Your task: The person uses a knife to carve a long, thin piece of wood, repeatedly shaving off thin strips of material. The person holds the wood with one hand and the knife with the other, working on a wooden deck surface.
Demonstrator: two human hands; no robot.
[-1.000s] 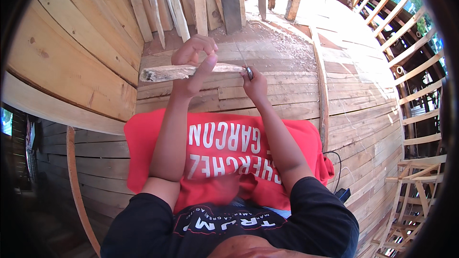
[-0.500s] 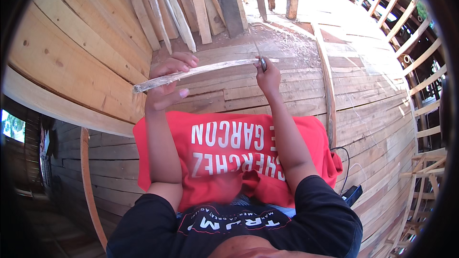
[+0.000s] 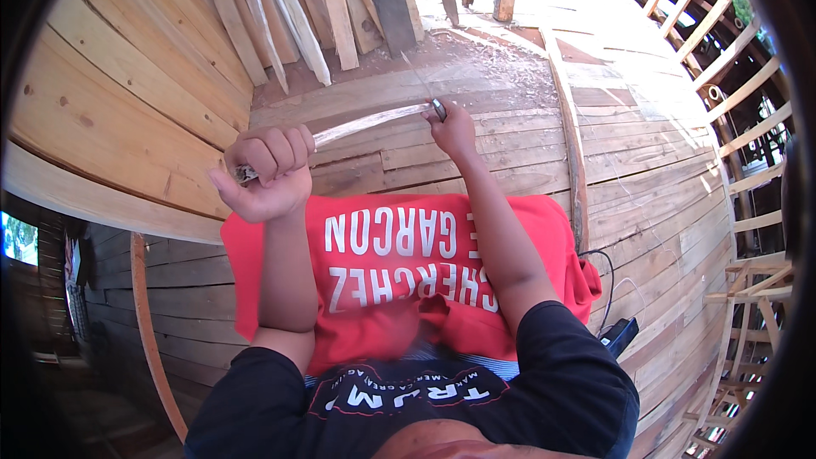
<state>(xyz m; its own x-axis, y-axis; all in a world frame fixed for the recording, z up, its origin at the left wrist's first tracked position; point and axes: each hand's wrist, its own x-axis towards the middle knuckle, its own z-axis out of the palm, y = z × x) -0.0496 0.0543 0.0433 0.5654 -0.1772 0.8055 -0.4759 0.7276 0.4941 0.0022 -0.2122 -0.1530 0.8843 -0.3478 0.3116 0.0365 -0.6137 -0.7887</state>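
Observation:
A pale, slightly curved strip of wood point(image 3: 365, 127) is held up across in front of me. My left hand point(image 3: 270, 172) is wrapped round its left part, and only a bit of the rough grey end shows by the thumb. My right hand point(image 3: 450, 126) is closed on a knife point(image 3: 439, 108), whose thin blurred blade points away and to the left. The knife sits against the strip's right end; whether my right fingers also pinch the strip is hidden. Below both forearms, a red cloth point(image 3: 399, 234) with white lettering covers my lap.
Several boards point(image 3: 336, 13) lean at the far left, beside a plank wall point(image 3: 127, 76). Wood shavings point(image 3: 501, 59) lie on the plank floor point(image 3: 646, 204). A long batten point(image 3: 568, 136) runs along the floor at right, and a black device with a cable point(image 3: 620, 337) lies by my right elbow.
My left hand has gone from open fingers beside the strip to a closed grip round it. My right hand and the knife have shifted slightly left in view.

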